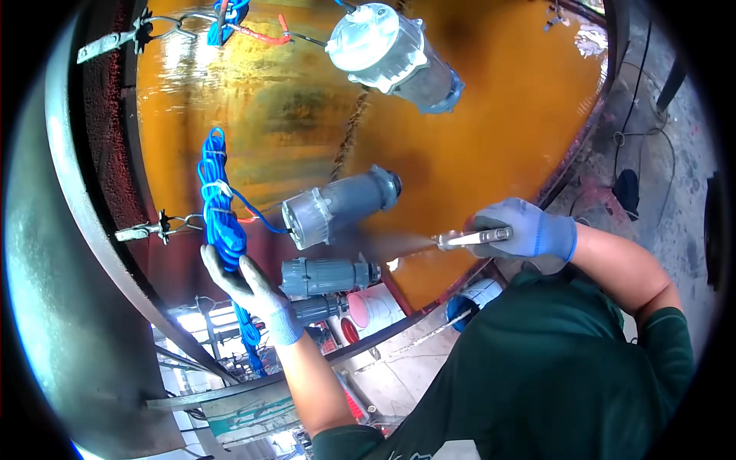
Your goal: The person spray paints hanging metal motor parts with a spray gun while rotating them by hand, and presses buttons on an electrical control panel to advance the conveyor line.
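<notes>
My right hand (512,226), in a grey-and-blue work glove, is closed around a metal spray gun (468,238). A grey mist fans leftward from its nozzle toward a hanging cylindrical pump (345,203), partly grey and partly bare metal. My left hand (249,290), also gloved, holds the lower end of a coiled blue cable (218,195) between thumb and fingers. That cable runs to the pump's left end. Below it hangs a grey-coated pump (326,276), near my left fingers. Farther up, another pump (391,57) has a shinier, bare-looking end.
Chain hooks (165,228) line the left side beside a curved metal rail (77,176). An orange-yellow, wet-looking panel (491,138) backs the pumps. Pink-white (376,310) and blue (464,307) buckets stand low. Loose cords (622,138) lie on the grey floor at right.
</notes>
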A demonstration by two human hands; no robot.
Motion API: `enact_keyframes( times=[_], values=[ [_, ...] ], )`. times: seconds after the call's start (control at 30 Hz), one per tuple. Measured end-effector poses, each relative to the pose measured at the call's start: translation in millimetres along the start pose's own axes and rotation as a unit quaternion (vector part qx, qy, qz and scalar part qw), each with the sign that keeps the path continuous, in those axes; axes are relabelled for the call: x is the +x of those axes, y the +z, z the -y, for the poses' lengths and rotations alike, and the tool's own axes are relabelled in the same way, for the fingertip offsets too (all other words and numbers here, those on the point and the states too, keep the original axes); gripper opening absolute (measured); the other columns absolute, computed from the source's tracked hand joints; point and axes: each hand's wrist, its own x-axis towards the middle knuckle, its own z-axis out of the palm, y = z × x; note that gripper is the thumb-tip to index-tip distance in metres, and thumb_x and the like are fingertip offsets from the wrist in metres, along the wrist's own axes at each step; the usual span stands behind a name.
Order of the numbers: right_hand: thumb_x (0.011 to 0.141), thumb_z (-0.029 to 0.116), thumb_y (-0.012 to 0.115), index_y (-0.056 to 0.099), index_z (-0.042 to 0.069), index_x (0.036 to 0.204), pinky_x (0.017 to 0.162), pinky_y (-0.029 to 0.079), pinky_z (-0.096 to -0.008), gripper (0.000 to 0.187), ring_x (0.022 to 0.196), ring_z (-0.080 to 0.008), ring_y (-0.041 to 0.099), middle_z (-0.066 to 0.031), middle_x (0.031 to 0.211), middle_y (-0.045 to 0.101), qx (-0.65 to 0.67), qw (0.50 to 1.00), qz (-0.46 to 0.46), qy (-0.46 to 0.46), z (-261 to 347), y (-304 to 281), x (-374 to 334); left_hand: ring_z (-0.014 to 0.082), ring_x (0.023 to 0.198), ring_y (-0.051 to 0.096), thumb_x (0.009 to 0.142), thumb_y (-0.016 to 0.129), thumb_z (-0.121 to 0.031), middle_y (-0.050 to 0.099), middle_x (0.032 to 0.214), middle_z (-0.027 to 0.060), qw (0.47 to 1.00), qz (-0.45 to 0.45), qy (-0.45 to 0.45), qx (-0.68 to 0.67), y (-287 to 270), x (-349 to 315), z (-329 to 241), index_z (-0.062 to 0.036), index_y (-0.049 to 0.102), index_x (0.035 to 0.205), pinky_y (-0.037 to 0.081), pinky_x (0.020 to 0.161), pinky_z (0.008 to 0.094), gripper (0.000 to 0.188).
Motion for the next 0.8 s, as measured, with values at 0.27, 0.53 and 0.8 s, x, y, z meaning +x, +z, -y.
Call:
enact_keyframes(
  times=[0.27, 0.53, 0.8],
  values=[
    [0.088, 0.02, 0.083, 0.069, 0.008, 0.1, 0.069, 0.057, -0.0443, 0.022, 0.078, -0.0373, 0.071, -0.015, 0.084, 0.07, 0.046, 0.998, -0.025, -0.029, 19, 2, 13, 0.0309, 0.154, 0.038, 0.109, 0.056, -0.014, 0.038, 0.168, 0.0199, 0.999, -0.009, -0.033, -0.017, -20, -20, 3, 0.002, 0.035, 0.164, 0.025, 0.129, 0.0471, 0.061],
    [0.089, 0.023, 0.082, 0.069, 0.008, 0.101, 0.071, 0.057, -0.046, 0.023, 0.081, -0.0386, 0.072, -0.0162, 0.086, 0.07, 0.049, 0.991, -0.121, -0.019, 32, 7, 29, 0.0288, 0.15, 0.041, 0.108, 0.06, -0.028, 0.04, 0.167, 0.0158, 0.997, -0.019, -0.067, 0.038, -36, -39, 1, -0.003, 0.038, 0.164, 0.031, 0.126, 0.0469, 0.065],
    [0.089, 0.026, 0.083, 0.07, 0.008, 0.101, 0.07, 0.057, -0.0458, 0.024, 0.079, -0.0393, 0.071, -0.0174, 0.088, 0.07, 0.078, 0.987, -0.137, 0.042, 34, 14, 18, 0.0309, 0.147, 0.045, 0.108, 0.061, -0.024, 0.045, 0.162, 0.0182, 0.986, -0.052, -0.14, 0.067, -51, -55, 11, -0.0025, 0.043, 0.161, 0.035, 0.122, 0.046, 0.059]
  ],
)
